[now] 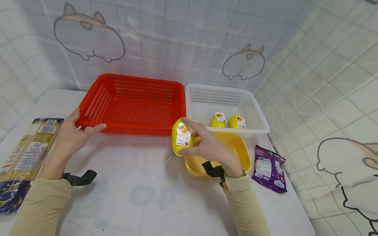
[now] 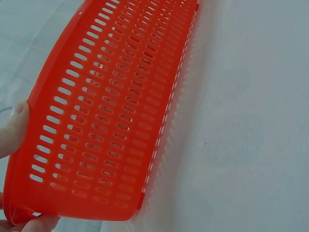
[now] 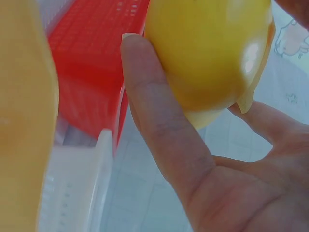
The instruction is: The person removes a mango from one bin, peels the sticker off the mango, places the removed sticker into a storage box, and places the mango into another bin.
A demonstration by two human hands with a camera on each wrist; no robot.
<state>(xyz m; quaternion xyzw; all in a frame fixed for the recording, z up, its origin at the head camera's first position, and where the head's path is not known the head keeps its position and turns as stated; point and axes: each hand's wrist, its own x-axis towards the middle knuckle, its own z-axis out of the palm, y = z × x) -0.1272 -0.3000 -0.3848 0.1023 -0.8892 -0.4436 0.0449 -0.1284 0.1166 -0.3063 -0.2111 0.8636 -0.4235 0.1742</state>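
My left hand (image 1: 69,134) grips the front left corner of a red plastic basket (image 1: 141,130), thumb over the rim. In the left wrist view, the slotted side of the same basket (image 2: 106,111) fills much of the picture, with fingertips at its rim. My right hand (image 1: 206,144) holds a yellow mango-shaped package (image 1: 175,139) with a printed white label between thumb and fingers. It is held at the red basket's front right corner, beside a yellow bin (image 1: 246,154) that my right forearm partly covers. In the right wrist view the package (image 3: 207,53) shows its smooth, glossy side.
A white basket (image 1: 257,123) stands right of the red one, with two similar yellow packages (image 1: 218,122) inside. A purple snack bag (image 1: 269,168) lies at the right, a long bag of pasta (image 1: 31,155) at the left. A tiled, patterned sheet (image 1: 177,42) hangs behind.
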